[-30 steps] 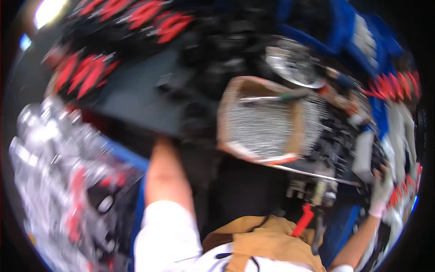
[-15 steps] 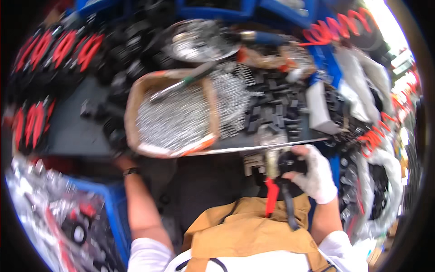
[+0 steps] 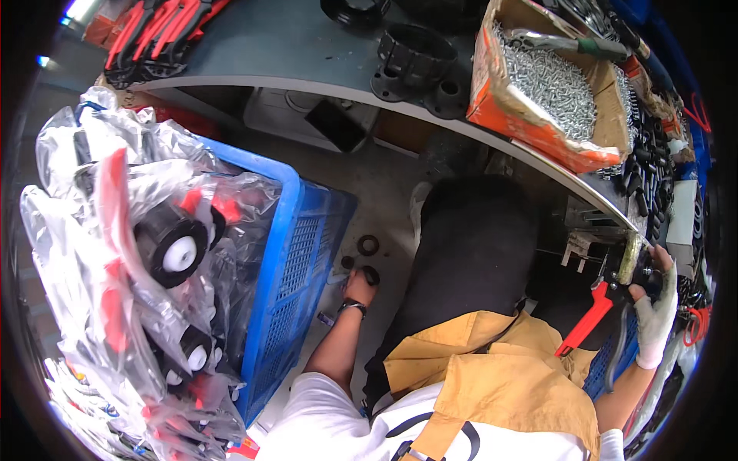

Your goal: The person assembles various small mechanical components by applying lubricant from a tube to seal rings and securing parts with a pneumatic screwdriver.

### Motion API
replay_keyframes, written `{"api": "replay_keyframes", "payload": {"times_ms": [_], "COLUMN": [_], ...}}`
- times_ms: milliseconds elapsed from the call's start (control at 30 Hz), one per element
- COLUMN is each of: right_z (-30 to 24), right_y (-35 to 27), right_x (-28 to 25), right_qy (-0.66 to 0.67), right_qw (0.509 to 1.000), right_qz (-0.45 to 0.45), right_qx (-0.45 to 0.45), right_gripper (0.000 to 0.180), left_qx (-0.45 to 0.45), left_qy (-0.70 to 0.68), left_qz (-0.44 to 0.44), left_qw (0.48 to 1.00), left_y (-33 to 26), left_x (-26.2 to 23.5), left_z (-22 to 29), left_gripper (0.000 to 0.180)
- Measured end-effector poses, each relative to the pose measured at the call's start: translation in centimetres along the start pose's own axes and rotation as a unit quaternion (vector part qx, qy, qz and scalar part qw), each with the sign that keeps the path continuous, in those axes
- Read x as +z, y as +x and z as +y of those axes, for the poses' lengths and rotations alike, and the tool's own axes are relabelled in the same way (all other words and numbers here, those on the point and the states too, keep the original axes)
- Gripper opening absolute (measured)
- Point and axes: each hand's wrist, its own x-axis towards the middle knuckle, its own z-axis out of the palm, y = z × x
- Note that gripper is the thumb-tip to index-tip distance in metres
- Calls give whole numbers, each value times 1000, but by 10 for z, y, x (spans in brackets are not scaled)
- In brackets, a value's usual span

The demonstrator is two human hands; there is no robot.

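My left hand (image 3: 359, 292), with a watch on the wrist, reaches down to the floor beside the blue crate (image 3: 296, 261). Its fingers curl onto a small black ring (image 3: 372, 273). Two more black rings (image 3: 368, 244) lie just beyond it. My right hand (image 3: 656, 311) wears a white glove and grips a black part (image 3: 650, 278) at a metal fixture (image 3: 596, 240) under the bench edge. A red-handled tool (image 3: 588, 319) hangs just left of that hand.
The blue crate holds clear bags of black and red wheels (image 3: 165, 250). On the grey bench (image 3: 277, 46) stand a cardboard box of screws (image 3: 550, 88), black flanged fittings (image 3: 411, 58) and red-handled tools (image 3: 157, 31). Small black parts (image 3: 649, 165) lie at the right.
The view has swung from the bench top down to the floor. My left hand has dropped from the bench to the rings on the floor. My right hand stays at the fixture.
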Motion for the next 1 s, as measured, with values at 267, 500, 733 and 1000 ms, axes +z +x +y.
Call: {"api": "replay_keyframes", "payload": {"times_ms": [267, 500, 733, 1000], "right_z": [-5, -5, -4, -13], "right_y": [-10, -11, -5, -2], "right_x": [1, -4, -2, 0], "right_qy": [-16, -2, 45, 52], "right_qw": [999, 998, 995, 996], "right_qz": [27, 19, 9, 7], "right_qx": [42, 66, 85, 75], "right_gripper": [72, 82, 87, 80], "left_qx": [8, -19, -91, -71], "left_qy": [74, 57, -83, 7], "left_qz": [-97, -82, -19, -49], "left_qw": [993, 995, 992, 996], "left_y": [118, 84, 103, 138], "left_x": [75, 46, 63, 119], "left_z": [13, 14, -13, -62], "left_gripper": [47, 51, 68, 74]}}
